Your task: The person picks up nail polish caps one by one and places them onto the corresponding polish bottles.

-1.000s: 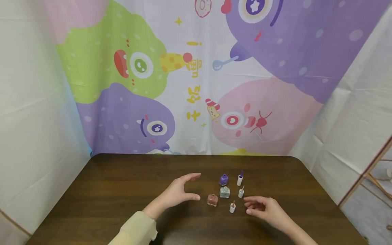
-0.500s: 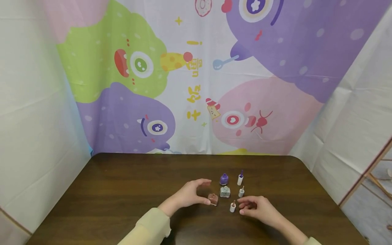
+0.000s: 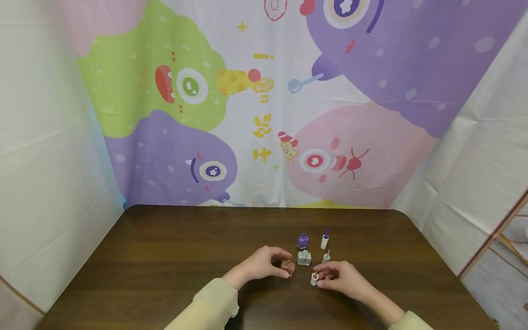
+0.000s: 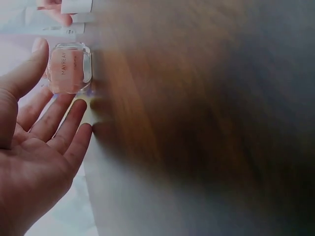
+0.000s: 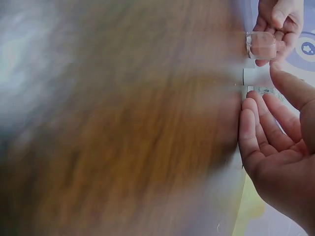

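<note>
Flanking pinkish-brown bottle [image 4: 68,69] (squarish, clear-edged), left grip [image 3: 262,264] parted; right grip [image 3: 344,278] loosely spread.

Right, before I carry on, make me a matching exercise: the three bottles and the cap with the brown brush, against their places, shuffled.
1. Purple bottle
2. Silver bottle
3. Brown bottle
4. Brown-brushed cap

A. At the fingertips of the right hand
B. Middle of the bottle row
C. Nearest the left hand
D. Far end of the bottle row

Pairs: 1-D, 2-B, 3-C, 4-A
</note>
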A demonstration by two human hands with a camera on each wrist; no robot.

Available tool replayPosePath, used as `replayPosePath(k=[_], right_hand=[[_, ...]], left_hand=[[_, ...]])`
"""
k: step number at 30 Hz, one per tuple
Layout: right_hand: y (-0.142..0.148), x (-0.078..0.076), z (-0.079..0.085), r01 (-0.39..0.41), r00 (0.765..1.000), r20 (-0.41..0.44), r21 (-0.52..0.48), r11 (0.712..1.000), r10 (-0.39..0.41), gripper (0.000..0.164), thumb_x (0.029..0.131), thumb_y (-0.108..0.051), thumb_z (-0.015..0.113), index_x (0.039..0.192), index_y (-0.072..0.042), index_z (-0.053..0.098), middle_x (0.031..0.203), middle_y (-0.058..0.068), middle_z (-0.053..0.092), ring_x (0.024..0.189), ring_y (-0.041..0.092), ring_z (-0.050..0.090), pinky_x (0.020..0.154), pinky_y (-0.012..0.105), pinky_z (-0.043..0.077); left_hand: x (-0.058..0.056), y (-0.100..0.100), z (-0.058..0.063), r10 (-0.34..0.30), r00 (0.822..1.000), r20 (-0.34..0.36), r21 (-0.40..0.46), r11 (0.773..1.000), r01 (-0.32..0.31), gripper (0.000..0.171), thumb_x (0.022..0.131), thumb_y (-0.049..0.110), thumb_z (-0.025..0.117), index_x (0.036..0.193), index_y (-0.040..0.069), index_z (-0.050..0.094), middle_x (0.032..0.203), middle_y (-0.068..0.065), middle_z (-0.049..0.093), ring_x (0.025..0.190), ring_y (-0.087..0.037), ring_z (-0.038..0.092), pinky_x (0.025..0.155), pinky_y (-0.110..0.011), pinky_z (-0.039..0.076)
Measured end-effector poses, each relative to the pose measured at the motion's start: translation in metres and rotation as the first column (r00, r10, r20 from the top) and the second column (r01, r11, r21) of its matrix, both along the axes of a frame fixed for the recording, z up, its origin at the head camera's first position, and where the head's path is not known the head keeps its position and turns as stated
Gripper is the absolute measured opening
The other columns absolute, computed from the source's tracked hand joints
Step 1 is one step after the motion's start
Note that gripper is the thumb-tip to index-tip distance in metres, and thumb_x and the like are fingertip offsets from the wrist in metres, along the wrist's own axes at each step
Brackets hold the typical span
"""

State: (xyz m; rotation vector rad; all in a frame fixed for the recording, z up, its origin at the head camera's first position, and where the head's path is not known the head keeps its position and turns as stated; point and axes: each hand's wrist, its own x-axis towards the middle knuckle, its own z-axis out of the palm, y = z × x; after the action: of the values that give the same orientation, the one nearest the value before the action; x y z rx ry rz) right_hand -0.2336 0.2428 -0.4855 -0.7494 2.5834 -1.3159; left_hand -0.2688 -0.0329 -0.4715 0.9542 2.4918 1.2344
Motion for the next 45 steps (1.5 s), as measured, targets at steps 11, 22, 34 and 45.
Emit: replayPosePath(k=[11, 22, 34, 45], right_hand=[[-0.009, -0.005, -0.002, 0.032, 0.999, -0.044, 0.045, 0.999, -0.03, 0.03, 0.079, -0.013, 0.076, 0.105, -0.002, 0.068, 0.086, 0.004, 0.067, 0.072, 0.004, 0.058, 0.062, 0.02, 0.049], [-0.013, -0.003, 0.005, 0.053, 0.997, -0.057, 0.034, 0.998, -0.051, 0.02, 0.076, -0.021, 0.079, 0.091, -0.01, 0.071, 0.077, -0.003, 0.065, 0.065, 0.0, 0.054, 0.058, 0.018, 0.044], [-0.012, -0.005, 0.003, 0.05, 0.996, -0.083, 0.059, 0.997, -0.045, 0.017, 0.077, -0.023, 0.078, 0.088, -0.012, 0.071, 0.076, -0.005, 0.065, 0.064, -0.001, 0.053, 0.057, 0.018, 0.044], [-0.011, -0.001, 0.008, 0.038, 0.997, -0.076, 0.104, 0.994, -0.03, 0.018, 0.077, -0.027, 0.077, 0.087, -0.014, 0.07, 0.078, -0.007, 0.067, 0.07, -0.001, 0.058, 0.061, 0.02, 0.047]], left_hand=[[-0.003, 0.005, -0.004, 0.055, 0.998, -0.033, 0.004, 0.999, -0.054, 0.025, 0.076, 0.015, 0.079, 0.099, 0.008, 0.071, 0.094, -0.001, 0.071, 0.09, -0.013, 0.062, 0.084, -0.029, 0.049], [-0.002, 0.006, -0.005, 0.088, 0.995, -0.042, 0.005, 0.996, -0.088, 0.02, 0.076, 0.015, 0.079, 0.094, 0.011, 0.071, 0.088, 0.003, 0.07, 0.088, -0.016, 0.062, 0.081, -0.028, 0.048], [0.0, 0.003, -0.004, 0.095, 0.995, -0.038, 0.012, 0.995, -0.095, 0.018, 0.076, 0.017, 0.079, 0.092, 0.013, 0.072, 0.087, 0.006, 0.07, 0.086, -0.007, 0.061, 0.082, -0.026, 0.048], [0.007, -0.006, 0.0, 0.077, 0.997, -0.001, 0.053, 0.996, -0.077, 0.019, 0.077, 0.014, 0.078, 0.093, 0.011, 0.071, 0.083, 0.003, 0.068, 0.074, -0.004, 0.058, 0.071, -0.021, 0.048]])
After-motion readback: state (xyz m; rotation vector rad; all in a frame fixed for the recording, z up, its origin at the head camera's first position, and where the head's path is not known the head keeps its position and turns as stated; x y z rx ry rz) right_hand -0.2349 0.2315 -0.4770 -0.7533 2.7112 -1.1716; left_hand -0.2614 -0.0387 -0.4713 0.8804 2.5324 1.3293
